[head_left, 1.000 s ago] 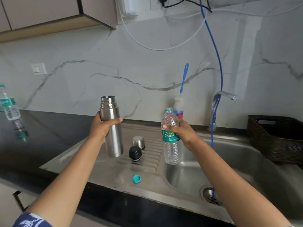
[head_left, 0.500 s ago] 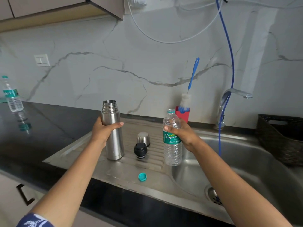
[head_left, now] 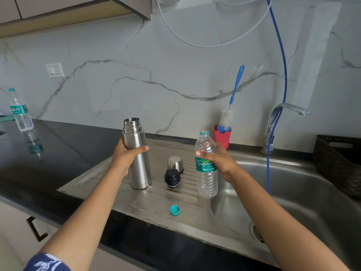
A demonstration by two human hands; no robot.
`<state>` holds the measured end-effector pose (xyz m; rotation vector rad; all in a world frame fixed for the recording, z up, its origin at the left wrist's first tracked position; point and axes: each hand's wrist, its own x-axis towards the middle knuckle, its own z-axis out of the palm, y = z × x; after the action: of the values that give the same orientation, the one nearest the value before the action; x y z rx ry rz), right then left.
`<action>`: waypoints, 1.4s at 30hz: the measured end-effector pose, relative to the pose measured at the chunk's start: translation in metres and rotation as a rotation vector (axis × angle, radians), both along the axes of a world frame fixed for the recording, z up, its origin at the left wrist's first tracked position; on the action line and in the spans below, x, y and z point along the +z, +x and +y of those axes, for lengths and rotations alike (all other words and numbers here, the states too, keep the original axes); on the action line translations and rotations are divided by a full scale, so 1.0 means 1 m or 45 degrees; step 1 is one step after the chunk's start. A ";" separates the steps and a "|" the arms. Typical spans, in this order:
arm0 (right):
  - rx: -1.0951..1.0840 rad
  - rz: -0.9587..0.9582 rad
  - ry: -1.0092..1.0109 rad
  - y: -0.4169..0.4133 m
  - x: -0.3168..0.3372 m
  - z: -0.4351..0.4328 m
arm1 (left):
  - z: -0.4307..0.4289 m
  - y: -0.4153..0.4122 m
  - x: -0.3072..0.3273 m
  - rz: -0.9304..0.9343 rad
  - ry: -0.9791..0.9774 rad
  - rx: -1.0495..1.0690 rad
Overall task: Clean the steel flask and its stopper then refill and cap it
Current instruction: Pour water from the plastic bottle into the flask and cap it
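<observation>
Fingers [head_left: 140, 149] of the left hand [head_left: 125, 157] are being curled around the upright, uncapped cylindrical steel flask [head_left: 139, 169] at the ribbed steel drainboard [head_left: 136, 202]. The clear, uncapped plastic water bottle [head_left: 207, 182] is being gripped by the right hand [head_left: 221, 161], fingers wrapped around it. The round black stopper [head_left: 172, 178] is being borne by the drainboard between them.

The flask [head_left: 139, 165] is brushed steel with a soft satin sheen, brighter at its threaded neck. The cup lid [head_left: 175, 163] is the same metal, and the stopper [head_left: 172, 178] is black plastic, fairly matt. The water bottle [head_left: 207, 184] is clear ribbed plastic with a glossy green label; the small cap [head_left: 174, 209] is smooth teal plastic. The sink [head_left: 148, 204] is dull stainless steel with a ridged drainboard. The table [head_left: 58, 149] is polished black stone, mirroring a second bottle [head_left: 20, 112]. The wall [head_left: 136, 65] looks like smooth veined marble; the basket [head_left: 336, 163] is dark and woven.
</observation>
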<state>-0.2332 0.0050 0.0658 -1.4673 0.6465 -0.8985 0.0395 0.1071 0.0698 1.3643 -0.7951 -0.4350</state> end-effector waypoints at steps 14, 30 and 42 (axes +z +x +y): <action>-0.001 -0.028 -0.002 0.001 0.004 0.001 | 0.011 0.004 0.002 0.002 0.042 -0.127; 0.061 0.029 -0.132 -0.005 0.027 0.018 | 0.063 -0.044 -0.002 -0.622 -0.391 0.298; 0.104 0.074 -0.219 0.007 0.048 0.029 | 0.028 -0.111 -0.040 -0.390 0.246 -0.602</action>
<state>-0.2260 0.0342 0.1138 -1.6674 0.5587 -0.8675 -0.0719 0.1348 0.0299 1.4375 -1.3696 -0.6938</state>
